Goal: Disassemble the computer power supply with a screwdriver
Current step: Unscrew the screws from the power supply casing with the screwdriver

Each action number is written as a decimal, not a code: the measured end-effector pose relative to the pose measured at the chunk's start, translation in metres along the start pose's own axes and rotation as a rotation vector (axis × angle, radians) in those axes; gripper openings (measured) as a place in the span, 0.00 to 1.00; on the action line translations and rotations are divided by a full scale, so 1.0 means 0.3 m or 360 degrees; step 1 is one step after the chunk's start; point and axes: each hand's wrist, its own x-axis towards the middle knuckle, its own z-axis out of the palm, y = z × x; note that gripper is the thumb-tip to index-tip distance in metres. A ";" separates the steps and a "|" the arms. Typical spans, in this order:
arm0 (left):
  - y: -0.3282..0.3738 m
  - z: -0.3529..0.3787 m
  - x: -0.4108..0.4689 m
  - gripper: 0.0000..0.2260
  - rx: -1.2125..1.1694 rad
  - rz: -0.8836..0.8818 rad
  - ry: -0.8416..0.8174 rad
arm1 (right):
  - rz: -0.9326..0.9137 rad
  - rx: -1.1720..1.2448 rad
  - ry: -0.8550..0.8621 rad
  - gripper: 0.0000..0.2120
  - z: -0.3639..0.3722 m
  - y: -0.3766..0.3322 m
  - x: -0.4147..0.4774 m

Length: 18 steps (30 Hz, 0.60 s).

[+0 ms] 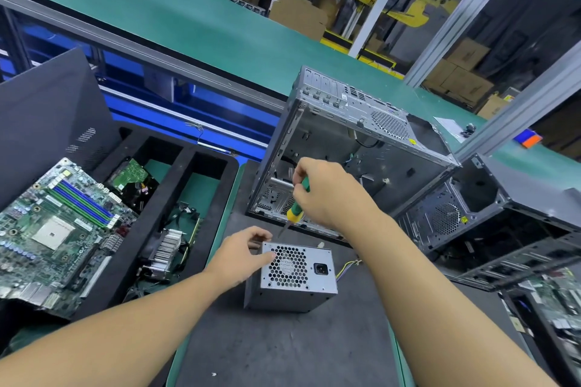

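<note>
The power supply (298,276) stands on a dark mat (283,345) on the bench, near the middle of the view. Its silver face, with the honeycomb fan grille and the power socket, is turned up toward the camera. A few thin coloured wires (347,269) trail from its right side.

The hands are apart, each busy with something. The left hand (242,258) grips the unit's upper left corner, the thumb lying on the grille and the fingers curled over the top edge. The right hand (327,195) is just above it, closed round the green and yellow handle of the screwdriver (295,209). The tool tilts down and to the left, its tip close above that same corner; whether it sits in a screw cannot be told.

Directly behind stands an open, stripped computer case (361,141). A second case (478,214) lies just to its right.

To the left, a black foam tray (185,192) holds parts in separate compartments, among them a finned heatsink (166,248) and a green circuit board (132,171). A motherboard (53,226) rests tilted on the tray's left edge. A green conveyor belt (188,19) runs across the far side.
</note>
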 end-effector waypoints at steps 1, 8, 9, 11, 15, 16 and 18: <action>0.006 -0.001 -0.002 0.11 0.0032 0.0020 0.0018 | -0.0001 -0.0003 0.0005 0.02 -0.004 0.001 -0.001; 0.046 -0.063 0.006 0.05 0.0550 0.0357 -0.0026 | 0.0081 -0.0004 -0.0023 0.03 0.024 0.034 -0.029; 0.061 -0.077 0.018 0.06 0.0702 0.0423 -0.0073 | 0.0094 -0.0003 -0.0013 0.03 0.030 0.041 -0.035; 0.108 -0.094 0.051 0.07 0.0984 0.0491 -0.0233 | 0.0105 0.0006 0.0017 0.04 0.040 0.054 -0.045; 0.227 -0.090 0.111 0.08 0.1529 0.0495 -0.0605 | 0.0121 0.0069 0.0092 0.03 0.043 0.069 -0.061; 0.253 -0.085 0.119 0.09 0.1670 0.0514 -0.0694 | 0.0127 0.0080 0.0109 0.03 0.042 0.071 -0.063; 0.282 -0.078 0.128 0.09 0.1875 0.0566 -0.0813 | 0.0135 0.0091 0.0138 0.03 0.041 0.076 -0.070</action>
